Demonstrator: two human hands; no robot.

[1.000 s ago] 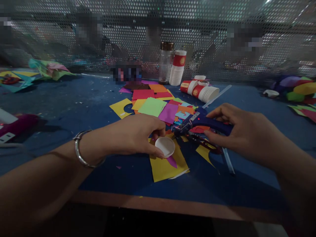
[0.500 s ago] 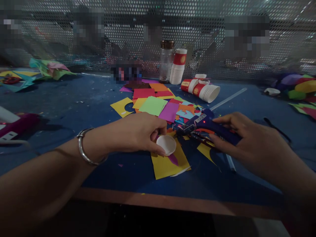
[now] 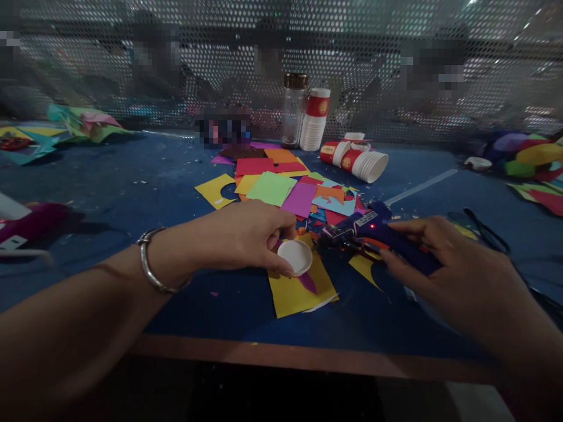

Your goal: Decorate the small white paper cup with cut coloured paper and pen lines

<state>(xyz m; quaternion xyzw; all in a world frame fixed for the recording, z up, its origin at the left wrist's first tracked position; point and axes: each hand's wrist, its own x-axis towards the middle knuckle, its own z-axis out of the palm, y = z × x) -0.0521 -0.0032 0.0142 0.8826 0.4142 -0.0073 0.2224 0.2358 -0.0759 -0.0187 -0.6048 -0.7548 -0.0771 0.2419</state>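
My left hand (image 3: 240,234), a metal bangle on its wrist, pinches a small white round cup base (image 3: 295,257) over a yellow paper sheet (image 3: 299,290) with a purple scrap on it. My right hand (image 3: 444,266) is wrapped round the handle of a blue glue gun (image 3: 373,230) whose red light is on. The gun's nozzle points left toward the white piece, a short gap away. A glue stick (image 3: 422,186) juts from the gun's back.
Coloured paper squares (image 3: 272,187) lie scattered behind the hands. A clear jar (image 3: 294,111), a stack of paper cups (image 3: 315,120) and toppled cups (image 3: 356,161) stand at the back by a perforated screen. Paper scraps lie far left and right. The table's wooden edge (image 3: 281,357) runs below.
My right hand has drawn the glue gun to the right, away from the white piece. My left hand has stayed put on the white piece.
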